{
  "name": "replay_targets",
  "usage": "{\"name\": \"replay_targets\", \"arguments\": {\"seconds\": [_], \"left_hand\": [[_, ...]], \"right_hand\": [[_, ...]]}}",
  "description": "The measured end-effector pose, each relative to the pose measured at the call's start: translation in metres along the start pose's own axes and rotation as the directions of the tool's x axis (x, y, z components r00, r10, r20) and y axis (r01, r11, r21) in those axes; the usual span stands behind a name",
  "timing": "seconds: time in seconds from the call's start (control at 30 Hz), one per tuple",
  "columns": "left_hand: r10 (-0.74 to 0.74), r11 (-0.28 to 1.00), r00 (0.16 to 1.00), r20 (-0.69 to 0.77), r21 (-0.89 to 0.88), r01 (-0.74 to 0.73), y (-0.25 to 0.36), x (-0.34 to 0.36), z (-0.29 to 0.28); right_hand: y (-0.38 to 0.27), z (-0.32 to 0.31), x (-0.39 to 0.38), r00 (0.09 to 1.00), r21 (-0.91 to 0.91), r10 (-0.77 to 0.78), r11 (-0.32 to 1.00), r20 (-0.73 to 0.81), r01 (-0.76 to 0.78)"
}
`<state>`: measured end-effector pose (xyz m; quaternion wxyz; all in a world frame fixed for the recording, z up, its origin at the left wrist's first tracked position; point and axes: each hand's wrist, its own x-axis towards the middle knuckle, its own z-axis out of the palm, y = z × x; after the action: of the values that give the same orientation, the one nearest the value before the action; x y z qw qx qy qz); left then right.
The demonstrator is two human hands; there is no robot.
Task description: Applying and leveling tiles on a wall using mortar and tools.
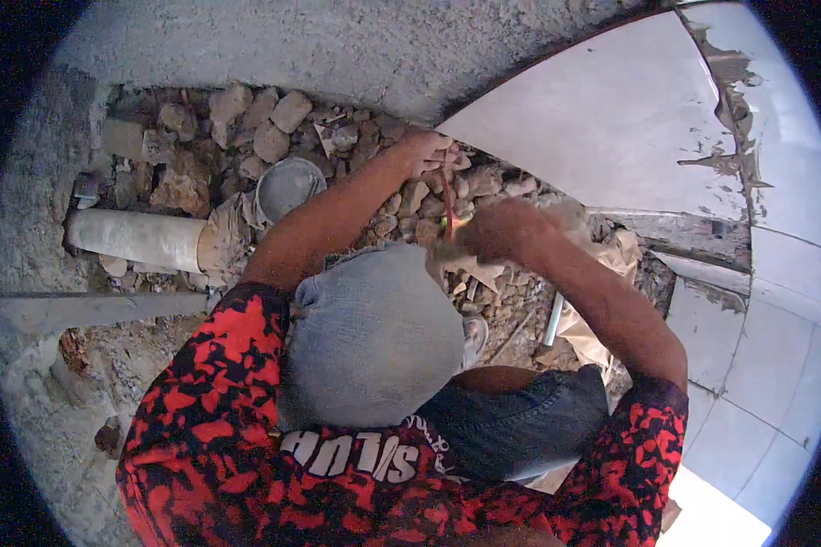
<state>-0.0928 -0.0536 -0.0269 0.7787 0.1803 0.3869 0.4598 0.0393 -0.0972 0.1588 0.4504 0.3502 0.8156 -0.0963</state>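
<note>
Two hands work over one bed of loose rubble (246, 137), seen from the head camera. The left hand (429, 150) is curled shut around the top of one thin red tool (448, 205), which stands nearly upright among the stones. The right hand (497, 228) is closed low on the same tool, near its foot. One grey pipe (137, 239) lies at the rubble's left edge, one round grey bowl (287, 187) just beside it. One large white tile (611, 118) leans along the right edge.

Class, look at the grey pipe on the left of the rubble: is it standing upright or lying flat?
Lying flat. The grey pipe stretches sideways along the ground among the stones, its long side showing, one end at the wall.
</note>
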Motion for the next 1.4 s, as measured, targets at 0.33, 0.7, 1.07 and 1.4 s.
{"name": "replay_targets", "arguments": {"seconds": [0.33, 0.7, 1.07, 1.4], "left_hand": [[-0.042, 0.994, 0.999, -0.024, 0.097, 0.044, -0.006, 0.011, -0.017], [-0.026, 1.000, 0.999, -0.029, -0.012, 0.026, -0.006, 0.002, -0.013], [-0.042, 0.999, 0.999, -0.001, 0.011, 0.042, -0.005, 0.014, -0.011], [-0.080, 0.991, 0.993, -0.087, 0.102, 0.088, 0.002, 0.012, -0.003]], "right_hand": [[0.009, 0.006, 0.005, 0.952, -0.154, -0.298, 0.946, -0.069, 0.285], [-0.005, -0.017, -0.022, 0.938, -0.130, -0.310, 0.948, -0.156, 0.292], [0.028, 0.005, 0.015, 0.966, -0.086, -0.257, 0.963, -0.023, 0.254], [0.012, -0.008, -0.023, 0.886, -0.001, -0.419, 0.904, -0.198, 0.427]]}}
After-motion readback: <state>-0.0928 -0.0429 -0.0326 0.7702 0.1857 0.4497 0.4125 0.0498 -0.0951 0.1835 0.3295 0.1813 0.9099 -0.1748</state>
